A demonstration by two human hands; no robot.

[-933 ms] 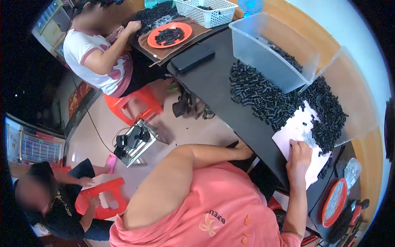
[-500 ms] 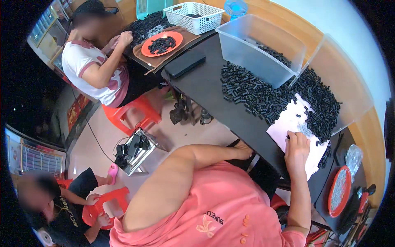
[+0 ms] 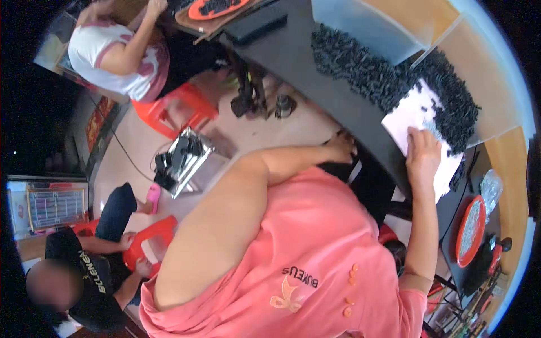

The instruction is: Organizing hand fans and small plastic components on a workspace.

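My right hand [image 3: 424, 156] rests on a white sheet [image 3: 401, 119] on the dark table. Its fingers are bent together, and whatever they may hold is hidden. Beside the fingertips lies a little patch of small clear pieces [image 3: 431, 125]. A large heap of short black tube-like pieces [image 3: 457, 110] borders the sheet and partly spills onto it. My left hand [image 3: 340, 149] is low by the table's near edge, in front of something dark. Its fingers are blurred and partly hidden, so their grip cannot be made out.
A clear plastic bin [image 3: 375, 34] stands behind the heap. On the right is a red plate [image 3: 470, 231] of small clear pieces beside a clear bag [image 3: 491, 188]. A black case [image 3: 256, 25] lies on the table. Two other people sit on the left, near a red stool [image 3: 174, 110].
The whole view has tilted, so the table and bin sit higher in the picture. My right hand stays on the white sheet, and my left stays by the table edge.
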